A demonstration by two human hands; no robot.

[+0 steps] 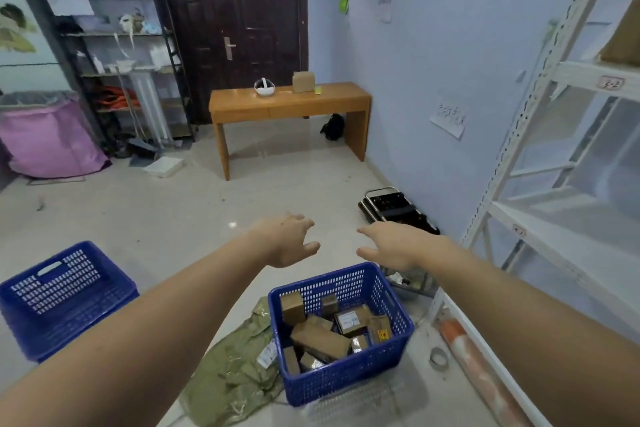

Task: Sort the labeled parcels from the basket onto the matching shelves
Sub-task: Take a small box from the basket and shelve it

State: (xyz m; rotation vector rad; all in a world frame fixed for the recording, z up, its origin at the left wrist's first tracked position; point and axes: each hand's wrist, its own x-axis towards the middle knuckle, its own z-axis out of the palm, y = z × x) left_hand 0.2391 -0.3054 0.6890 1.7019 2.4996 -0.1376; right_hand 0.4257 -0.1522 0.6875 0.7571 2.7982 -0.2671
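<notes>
With my left hand (289, 242) and right hand (394, 246) spread empty above the basket (391, 354), I judge the cardboard parcels (320, 340) light and stiff, best gripped across their sides.

Wood desk (291, 104) w/ box (303, 81), pink bag (52, 142), green sack (235, 371).

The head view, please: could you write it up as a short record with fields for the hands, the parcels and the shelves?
left hand: open, holds nothing, above the floor
right hand: open, holds nothing
basket: blue, on the floor below both hands
parcels: brown boxes, all inside the basket
shelves: white rack on the right, tagged
spare basket: blue, on the left
sack: green, beside the basket
</notes>
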